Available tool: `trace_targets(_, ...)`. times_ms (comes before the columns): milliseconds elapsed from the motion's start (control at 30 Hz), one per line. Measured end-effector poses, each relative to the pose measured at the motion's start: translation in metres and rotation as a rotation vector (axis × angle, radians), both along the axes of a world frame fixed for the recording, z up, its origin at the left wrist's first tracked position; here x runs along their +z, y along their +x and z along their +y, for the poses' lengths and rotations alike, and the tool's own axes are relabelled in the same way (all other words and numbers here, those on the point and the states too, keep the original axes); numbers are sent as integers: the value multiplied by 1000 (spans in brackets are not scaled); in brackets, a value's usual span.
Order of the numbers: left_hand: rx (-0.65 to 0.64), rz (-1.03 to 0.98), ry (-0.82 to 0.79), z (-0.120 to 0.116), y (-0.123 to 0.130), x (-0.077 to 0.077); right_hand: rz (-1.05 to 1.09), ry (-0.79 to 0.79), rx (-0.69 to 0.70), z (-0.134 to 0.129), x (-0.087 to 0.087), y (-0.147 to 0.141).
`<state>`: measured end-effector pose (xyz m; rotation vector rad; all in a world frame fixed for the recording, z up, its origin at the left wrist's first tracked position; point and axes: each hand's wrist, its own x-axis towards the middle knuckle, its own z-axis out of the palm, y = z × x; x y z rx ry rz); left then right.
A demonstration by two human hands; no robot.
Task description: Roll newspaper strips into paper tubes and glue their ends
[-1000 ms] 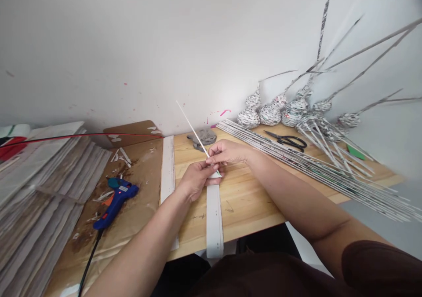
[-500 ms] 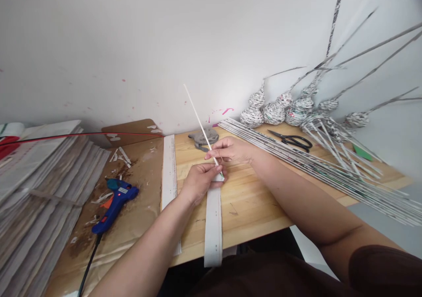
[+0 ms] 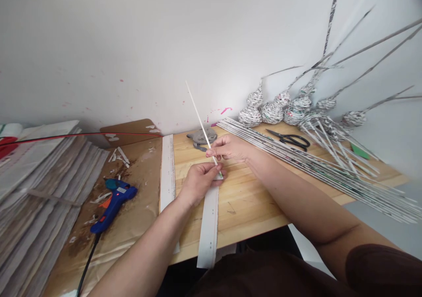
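Paper strip [image 3: 209, 224] runs from my left hand [image 3: 198, 179] past the front edge of the wooden table [image 3: 250, 196]. This hand is closed around its far end and the foot of a thin stick [image 3: 198, 114], probably to hold both together; my right hand [image 3: 229, 148] pinches the stick higher, perhaps for guiding its slant.

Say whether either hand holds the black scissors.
No, the black scissors lie on the table while the left hand and right hand hold the white stick.

L hand [image 3: 201, 178] is pinching white stick [image 3: 198, 114] nr its lower end, thumb on top; R hand [image 3: 229, 148] is gripping it higher up w/ fingertips. L forearm [image 3: 145, 240] & R forearm [image 3: 290, 200] are slanting in toward stick.
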<state>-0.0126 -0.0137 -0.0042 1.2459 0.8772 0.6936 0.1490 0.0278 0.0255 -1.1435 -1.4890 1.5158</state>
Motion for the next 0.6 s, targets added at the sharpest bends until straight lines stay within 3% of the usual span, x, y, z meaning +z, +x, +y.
trace_targets(233,-33,-59,-88,-2,0,3,-1,14,-16,0,1,1)
trace_targets(600,19,-48,-114,-2,0,0,18,33,-54,0,0,0)
